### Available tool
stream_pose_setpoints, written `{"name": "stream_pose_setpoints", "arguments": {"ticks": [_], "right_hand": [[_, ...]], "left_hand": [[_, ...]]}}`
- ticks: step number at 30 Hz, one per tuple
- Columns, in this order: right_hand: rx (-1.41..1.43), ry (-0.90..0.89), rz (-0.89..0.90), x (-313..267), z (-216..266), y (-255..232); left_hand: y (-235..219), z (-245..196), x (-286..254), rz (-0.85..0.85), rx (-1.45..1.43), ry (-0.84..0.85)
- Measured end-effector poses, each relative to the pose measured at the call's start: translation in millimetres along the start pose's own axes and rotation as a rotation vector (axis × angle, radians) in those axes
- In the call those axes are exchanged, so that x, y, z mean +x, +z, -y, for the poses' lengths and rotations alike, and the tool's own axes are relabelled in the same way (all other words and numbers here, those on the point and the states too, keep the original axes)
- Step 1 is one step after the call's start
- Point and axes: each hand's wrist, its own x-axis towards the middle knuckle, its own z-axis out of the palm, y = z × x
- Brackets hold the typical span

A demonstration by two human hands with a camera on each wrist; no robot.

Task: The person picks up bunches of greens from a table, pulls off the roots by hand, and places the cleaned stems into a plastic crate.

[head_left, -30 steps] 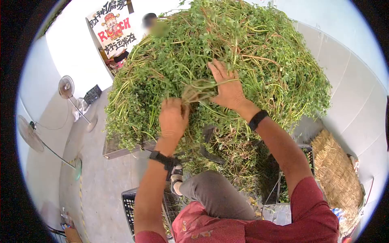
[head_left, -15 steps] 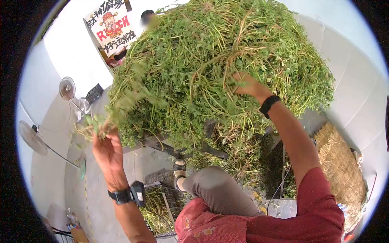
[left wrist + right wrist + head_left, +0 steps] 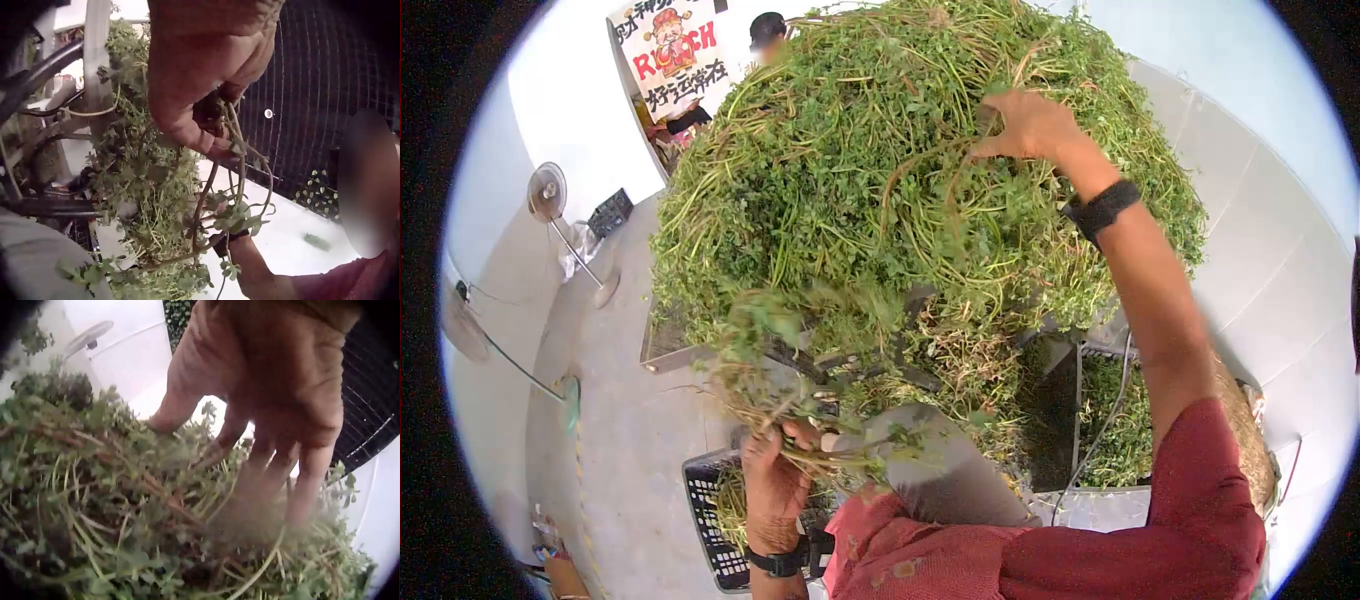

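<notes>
A large heap of leafy green stems point(image 3: 830, 170) covers the table in front of me. Low at the left, my left hand point(image 3: 774, 482) grips a bunch of these stems point(image 3: 750, 385), the leafy ends pointing up and away. In the left wrist view, thumb and fingers curl round the stems point(image 3: 203, 200), which dangle below the fingertips. My right hand point(image 3: 1038, 125) is on the upper right of the heap. Seen in the right wrist view, its fingers point(image 3: 309, 475) are spread and reach down among the stems, the tips blurred against the greenery.
A black plastic crate point(image 3: 700, 505) with some stems stands on the floor at lower left. Another crate point(image 3: 1080, 410) with greens is at right. Two standing fans point(image 3: 547, 192) are at far left. Behind the heap a person's head point(image 3: 768, 32) shows beside a poster point(image 3: 668, 60).
My left hand lifted a bunch off the heap, swung out to the left, then came back toward my body with it. The right hand moved up and right across the heap.
</notes>
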Motion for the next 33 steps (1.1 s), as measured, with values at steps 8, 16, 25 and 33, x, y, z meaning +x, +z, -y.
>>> {"name": "stream_pose_setpoints", "arguments": {"ticks": [8, 16, 25, 33], "right_hand": [[0.348, 0.012, 0.124, -5, 10, 135], [0.262, -0.169, 0.160, -24, -7, 49], [1.790, 0.362, 0.267, -76, -15, 85], [1.365, 0.339, -0.021, -115, -25, 72]], "left_hand": [[6, 20, -20, 0.031, 0.009, -0.179], [-4, 31, -37, 0.215, 0.143, -0.143], [-10, 34, -53, 0.118, 0.020, -0.114], [-1, 30, -55, 0.118, 0.095, -0.124]]}}
